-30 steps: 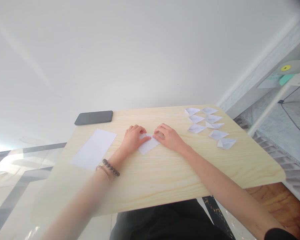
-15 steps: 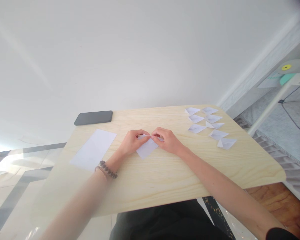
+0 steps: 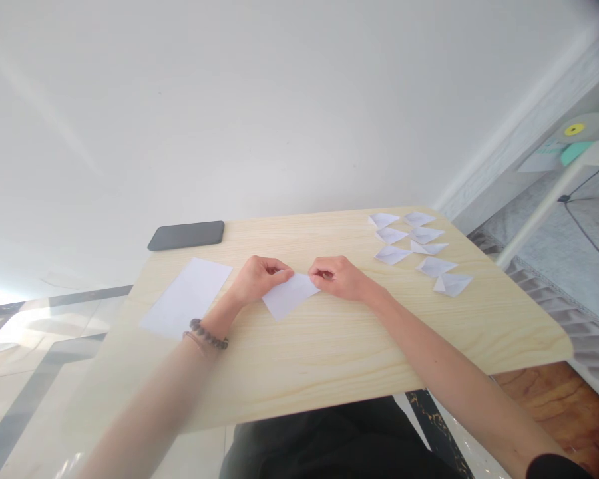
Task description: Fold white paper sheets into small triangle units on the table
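Pinching paper square [image 3: 289, 296]: left hand [image 3: 257, 276], right hand [image 3: 339, 278].

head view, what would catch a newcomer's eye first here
Both hands meet mid-table: the left hand and right hand each pinch an end of a small white paper. A cluster of folded paper pieces lies at the far right, and a dark phone at the far left edge.

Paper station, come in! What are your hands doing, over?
Left hand and right hand each pinch the small white paper. Nothing blocking it. Over.
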Available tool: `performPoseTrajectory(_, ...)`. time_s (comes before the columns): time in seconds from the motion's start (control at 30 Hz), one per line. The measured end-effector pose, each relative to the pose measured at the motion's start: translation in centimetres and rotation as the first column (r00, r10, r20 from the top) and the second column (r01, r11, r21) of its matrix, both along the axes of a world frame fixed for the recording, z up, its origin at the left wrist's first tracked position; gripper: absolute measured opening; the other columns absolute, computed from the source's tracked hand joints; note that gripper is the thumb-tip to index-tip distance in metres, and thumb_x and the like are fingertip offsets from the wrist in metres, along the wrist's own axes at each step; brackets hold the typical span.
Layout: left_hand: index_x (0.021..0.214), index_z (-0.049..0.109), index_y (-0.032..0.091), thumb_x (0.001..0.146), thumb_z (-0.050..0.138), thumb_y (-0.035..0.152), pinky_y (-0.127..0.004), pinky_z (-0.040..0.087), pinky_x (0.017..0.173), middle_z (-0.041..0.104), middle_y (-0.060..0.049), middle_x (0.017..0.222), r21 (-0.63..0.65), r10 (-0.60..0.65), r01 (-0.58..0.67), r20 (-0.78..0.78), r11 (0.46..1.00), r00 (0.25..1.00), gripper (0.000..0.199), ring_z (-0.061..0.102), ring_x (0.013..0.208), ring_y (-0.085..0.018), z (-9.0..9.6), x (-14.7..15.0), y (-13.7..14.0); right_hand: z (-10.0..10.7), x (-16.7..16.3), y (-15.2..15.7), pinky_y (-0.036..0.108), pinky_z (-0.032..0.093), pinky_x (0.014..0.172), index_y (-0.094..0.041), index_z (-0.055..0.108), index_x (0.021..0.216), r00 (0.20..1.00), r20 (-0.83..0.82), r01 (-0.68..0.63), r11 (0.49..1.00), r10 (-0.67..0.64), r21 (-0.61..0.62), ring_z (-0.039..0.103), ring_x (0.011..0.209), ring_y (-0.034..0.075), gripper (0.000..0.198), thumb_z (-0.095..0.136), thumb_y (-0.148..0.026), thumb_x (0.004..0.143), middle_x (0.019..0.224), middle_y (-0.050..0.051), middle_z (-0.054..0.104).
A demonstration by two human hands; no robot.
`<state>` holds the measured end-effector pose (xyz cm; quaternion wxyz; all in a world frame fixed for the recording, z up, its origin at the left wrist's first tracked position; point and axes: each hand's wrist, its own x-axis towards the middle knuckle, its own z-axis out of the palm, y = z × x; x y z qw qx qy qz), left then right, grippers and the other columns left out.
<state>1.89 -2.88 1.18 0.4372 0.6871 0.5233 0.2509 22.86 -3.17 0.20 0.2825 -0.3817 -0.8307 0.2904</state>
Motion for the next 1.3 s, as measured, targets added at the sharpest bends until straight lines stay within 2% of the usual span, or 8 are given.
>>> performPoseTrajectory(0.2, 0.075, 0.066, 0.014, 0.069, 0.055, 0.047, -0.019, 0.037, 0.045, 0.064, -0.002, 0.065, -0.032, 0.011, -0.010, 0.023, 0.999, 1.000, 0.035, 0.054, 0.055, -0.012, -0.1, -0.4, 0.2, 0.0, 0.8, -0.1, 0.020, 0.032, 0.052, -0.015, 0.054, 0.066, 1.000, -0.015, 0.005, 0.998, -0.006, -0.068, 0.042, 0.055, 0.007, 0.013, 0.045, -0.018, 0.075, 0.062, -0.002, 0.051)
performPoseTrajectory(0.37, 0.075, 0.067, 0.015, 0.070, 0.055, 0.044, -0.019, 0.038, 0.047, 0.064, -0.002, 0.065, 0.014, -0.001, 0.001, 0.012, 1.000, 1.000, 0.033, 0.054, 0.056, -0.012, 0.4, 0.2, -0.2, -0.1, -0.7, -0.4, 0.021, 0.033, 0.057, -0.015, 0.057, 0.076, 0.999, -0.001, 0.033, 0.999, -0.033, -0.021, 0.046, 0.062, 0.009, 0.021, 0.044, -0.031, 0.082, 0.072, 0.001, 0.057)
performPoseTrajectory(0.53, 0.072, 0.068, 0.014, 0.069, 0.054, 0.040, -0.019, 0.038, 0.048, 0.065, -0.002, 0.066, 0.037, -0.007, 0.008, -0.047, 0.999, 0.999, 0.030, 0.054, 0.058, -0.012, 0.9, 0.7, -0.6, -0.2, -1.3, -0.3, 0.021, 0.033, 0.059, -0.016, 0.057, 0.074, 0.999, 0.039, -0.008, 1.000, 0.007, 0.025, 0.046, 0.062, 0.009, 0.022, 0.042, -0.029, 0.083, 0.069, 0.000, 0.056)
performPoseTrajectory(0.83, 0.072, 0.068, 0.016, 0.069, 0.051, 0.036, -0.021, 0.041, 0.054, 0.066, -0.001, 0.069, 0.045, -0.127, 0.132, -0.106, 0.990, 0.986, 0.026, 0.057, 0.064, -0.014, 0.5, -0.2, -0.1, 0.0, 0.5, 0.0, 0.021, 0.035, 0.058, -0.016, 0.059, 0.075, 0.997, -0.001, -0.080, 0.984, 0.081, -0.160, 0.049, 0.064, 0.010, 0.023, 0.044, -0.032, 0.082, 0.071, 0.000, 0.058)
performPoseTrajectory(1.0, 0.075, 0.068, 0.015, 0.073, 0.047, 0.038, -0.022, 0.043, 0.062, 0.066, -0.002, 0.076, 0.042, -0.148, 0.149, -0.024, 0.988, 0.989, 0.031, 0.057, 0.071, -0.015, 0.6, -0.4, 0.1, 0.2, 0.7, -0.1, 0.020, 0.032, 0.053, -0.015, 0.057, 0.072, 0.998, -0.005, -0.063, 0.982, 0.063, -0.181, 0.043, 0.058, 0.008, 0.024, 0.043, -0.032, 0.081, 0.065, -0.002, 0.052)
performPoseTrajectory(1.1, 0.079, 0.067, 0.016, 0.075, 0.046, 0.040, -0.021, 0.042, 0.056, 0.066, -0.002, 0.076, 0.004, -0.159, 0.159, 0.012, 0.987, 0.987, 0.033, 0.056, 0.066, -0.014, 0.5, 0.2, -0.3, 0.1, 0.2, -0.2, 0.020, 0.032, 0.054, -0.015, 0.056, 0.071, 0.998, 0.002, -0.063, 0.987, 0.064, -0.147, 0.043, 0.058, 0.008, 0.022, 0.043, -0.031, 0.081, 0.064, -0.002, 0.051)
performPoseTrajectory(1.2, 0.075, 0.066, 0.015, 0.073, 0.049, 0.042, -0.020, 0.040, 0.051, 0.065, -0.002, 0.071, -0.003, -0.157, 0.157, 0.005, 0.988, 0.988, 0.032, 0.055, 0.061, -0.013, 0.3, 0.5, -0.5, 0.0, -0.3, -0.2, 0.020, 0.032, 0.055, -0.015, 0.055, 0.069, 0.998, 0.007, -0.066, 0.991, 0.068, -0.119, 0.043, 0.058, 0.008, 0.020, 0.044, -0.028, 0.080, 0.063, -0.002, 0.051)
performPoseTrajectory(1.3, 0.073, 0.066, 0.015, 0.072, 0.051, 0.041, -0.020, 0.041, 0.051, 0.065, -0.002, 0.071, -0.010, -0.153, 0.153, -0.001, 0.988, 0.988, 0.030, 0.056, 0.062, -0.013, 0.2, 0.2, -0.3, -0.2, -0.2, 0.0, 0.020, 0.029, 0.050, -0.016, 0.052, 0.064, 0.997, 0.022, -0.067, 0.987, 0.071, -0.145, 0.038, 0.053, 0.007, 0.018, 0.043, -0.024, 0.078, 0.057, -0.003, 0.046)
